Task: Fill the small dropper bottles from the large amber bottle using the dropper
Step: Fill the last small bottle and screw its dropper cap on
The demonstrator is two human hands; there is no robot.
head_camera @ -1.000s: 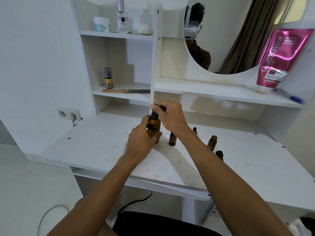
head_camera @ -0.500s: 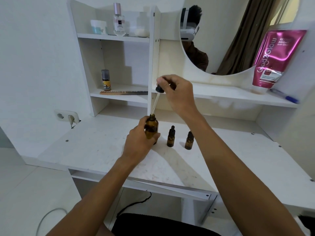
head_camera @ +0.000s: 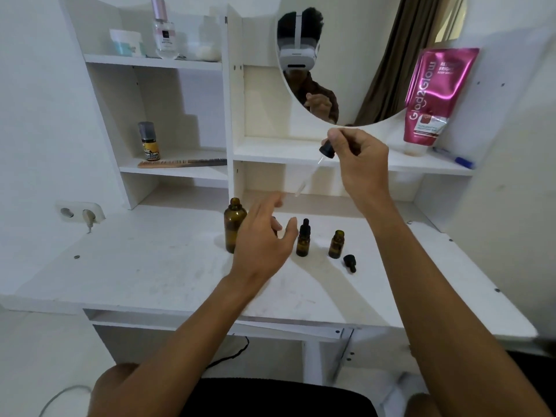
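Observation:
The large amber bottle (head_camera: 233,225) stands uncapped on the white desk (head_camera: 150,266). My left hand (head_camera: 264,239) hovers just right of it, fingers apart, holding nothing. My right hand (head_camera: 358,164) is raised above the desk and pinches the black bulb of the dropper (head_camera: 314,170), whose glass tube slants down to the left. A small amber bottle with a black dropper cap (head_camera: 303,239) stands right of my left hand. An uncapped small amber bottle (head_camera: 336,244) stands further right, with a loose black cap (head_camera: 350,262) lying beside it.
Shelves behind the desk hold a comb (head_camera: 180,162), a small spray can (head_camera: 148,141), jars and a perfume bottle (head_camera: 165,31). A round mirror (head_camera: 361,55), a pink tube (head_camera: 433,97) and a pen (head_camera: 454,158) are at the right. A wall socket (head_camera: 79,212) sits at left.
My left hand let go of the large amber bottle and moved right. My right hand lifted the dropper out of the bottle and carried it up and to the right.

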